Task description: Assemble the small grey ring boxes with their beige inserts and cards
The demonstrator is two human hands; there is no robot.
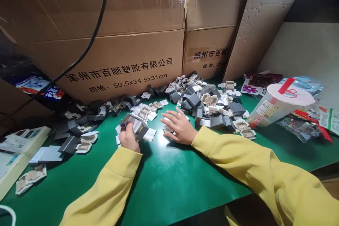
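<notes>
Your left grip (129, 137) is closed around a small grey box (135, 124), which pokes out above your fingers, just off the green counter (169, 183). Your right grip (180, 127) lies spread flat beside it, fingertips touching loose white inserts (167, 128) near the pile of boxes (206, 102).

Carton print (210, 56) cut off by cardboard sheet (261, 24), cup label (265, 109) too small — left fingers (129, 129) partly behind box (138, 127)

Glossy green tabletop (169, 183), matt brown corrugated cardboard boxes (127, 42), translucent plastic cup (275, 107), yellow cloth sleeves (238, 155).
</notes>
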